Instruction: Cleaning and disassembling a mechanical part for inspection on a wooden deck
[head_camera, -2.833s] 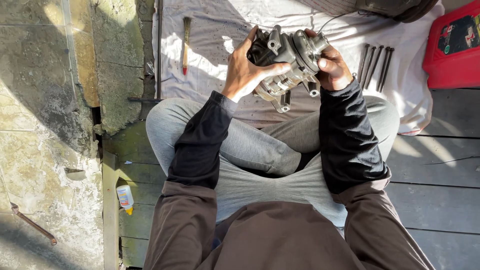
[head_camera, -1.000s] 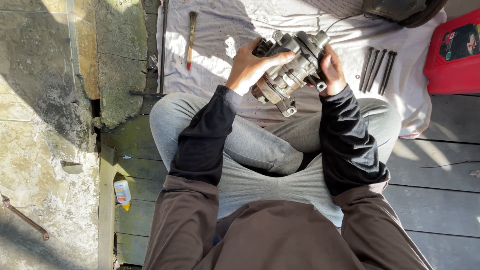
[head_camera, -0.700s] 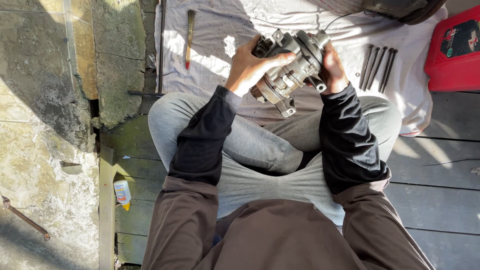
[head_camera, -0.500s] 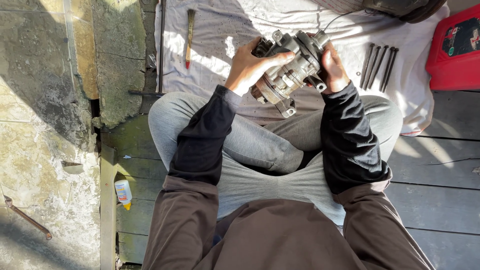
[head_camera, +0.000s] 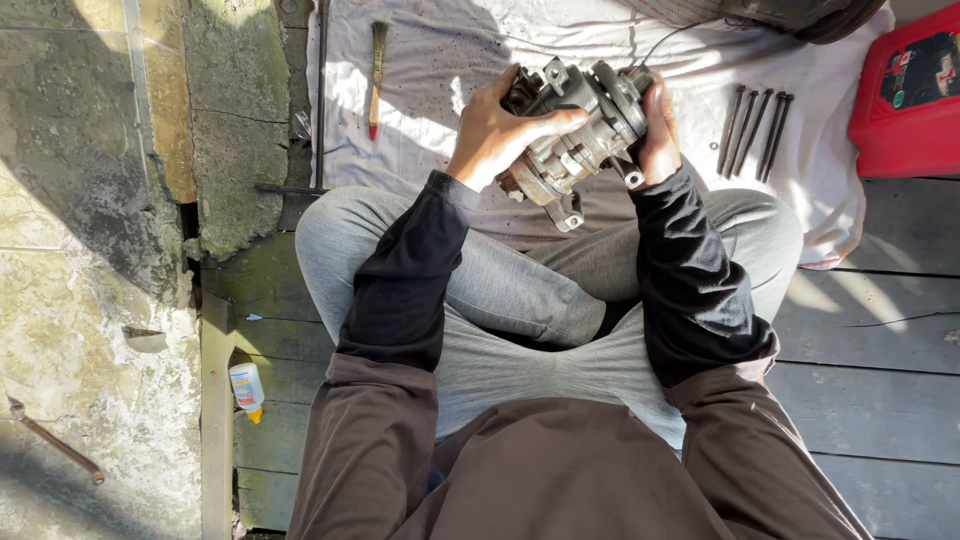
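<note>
- Both hands are gripping the compressor (head_camera: 578, 130): left hand (head_camera: 497, 128) wrapping its left end, right hand (head_camera: 658, 130) clamping its right.
- Four bolts (head_camera: 756, 130) are lying out on the cloth (head_camera: 440, 60), so it is probably partly dismantled.

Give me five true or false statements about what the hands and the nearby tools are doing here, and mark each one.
1. Both hands hold the metal part. True.
2. The left hand rests on the knee. False: it has a grip on the part's left end.
3. Four long bolts lie on the white cloth. True.
4. The brush is in the right hand. False: it lies on the cloth, left of the hands.
5. The red container sits on the person's lap. False: it stands at the cloth's right edge.
</note>
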